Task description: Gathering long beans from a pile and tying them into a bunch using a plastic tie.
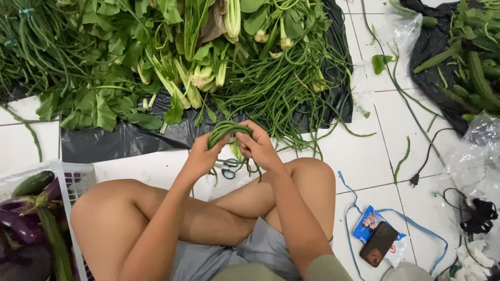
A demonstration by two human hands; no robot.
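Note:
I sit cross-legged on a white tiled floor. My left hand (202, 155) and my right hand (259, 147) together grip a folded bundle of long green beans (225, 128), bent into a loop above my knees. Loose ends of the beans hang down between the hands. A pair of scissors (228, 167) lies on the floor just below the hands, partly hidden. Ahead, a big pile of long beans (281, 78) and leafy greens (120, 67) lies on a black plastic sheet (125, 140).
A white plastic basket (78, 179) at my left holds eggplants (23, 224) and a cucumber (32, 183). At the right lie a phone (378, 243) on a blue packet, a blue cord, a black plug cable (416, 177), clear bags, and more vegetables on another black sheet (432, 57).

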